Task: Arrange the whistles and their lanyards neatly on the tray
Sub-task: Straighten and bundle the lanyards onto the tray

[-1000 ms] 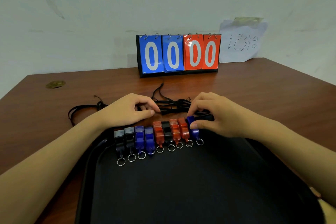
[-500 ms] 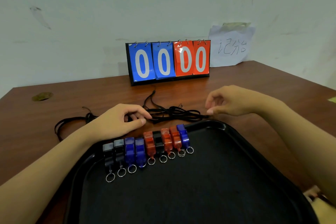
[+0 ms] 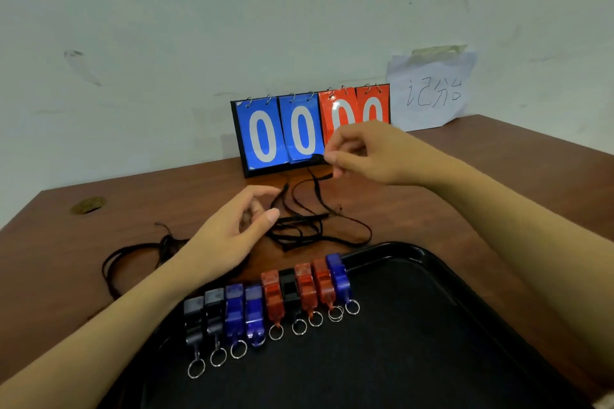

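Two hands hover: right hand (image 3: 362,153) pinching a lanyard (image 3: 315,189), left hand (image 3: 232,236) loosely curled.

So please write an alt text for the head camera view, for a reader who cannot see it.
The right hand pinches a black lanyard and lifts it from a tangle on a wooden table, while the left hand hovers open beside it. Nine whistles lie in a row on a black tray; a scoreboard shows zeros.

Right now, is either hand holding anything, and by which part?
The right hand pinches a black lanyard near one end, lifting it off the table. The left hand holds nothing.
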